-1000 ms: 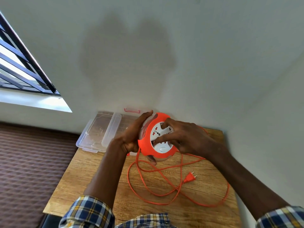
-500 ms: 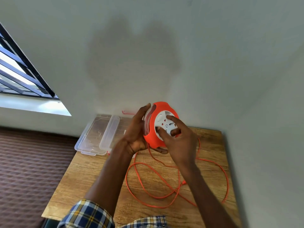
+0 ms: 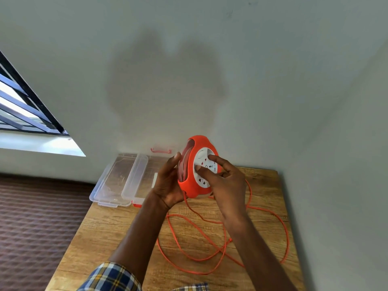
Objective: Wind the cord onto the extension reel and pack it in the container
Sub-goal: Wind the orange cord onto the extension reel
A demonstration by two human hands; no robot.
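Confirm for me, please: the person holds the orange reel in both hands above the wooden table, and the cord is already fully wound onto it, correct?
Not quite. The head view shows the left hand and right hand holding the reel above the table, but the cord lies in loose loops there, mostly unwound.

A plain home room – small wooden table (image 3: 117, 223), painted walls (image 3: 273, 80), barred window (image 3: 25, 106).
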